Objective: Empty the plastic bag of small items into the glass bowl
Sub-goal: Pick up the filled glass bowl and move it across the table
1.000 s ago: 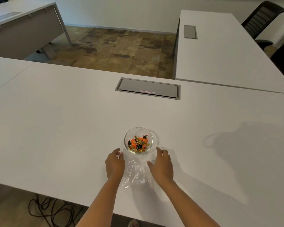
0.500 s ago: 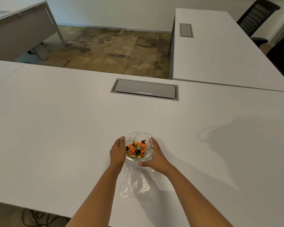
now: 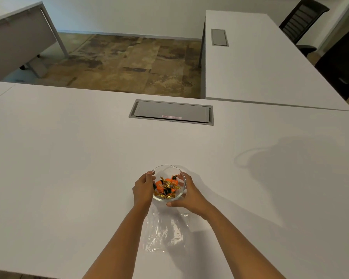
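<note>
A small glass bowl [image 3: 165, 170] stands on the white table [image 3: 69, 158], holding several orange, gold and black wrapped candies [image 3: 166, 186]. My left hand [image 3: 143, 190] cups the bowl's left side. My right hand [image 3: 186, 196] wraps its right side, thumb under the near rim. Both hands grip the bowl. A clear plastic bag [image 3: 165, 232] lies flat and empty-looking on the table between my forearms, just nearer than the bowl.
A grey cable hatch [image 3: 171, 112] is set into the table beyond the bowl. A second white desk [image 3: 260, 63] adjoins at the far right, with a black chair [image 3: 302, 19] behind it. Another desk [image 3: 14, 37] stands far left across patterned floor.
My hands left the plastic bag, moved forward and closed around the bowl's two sides. The bag stays flat on the table behind them.
</note>
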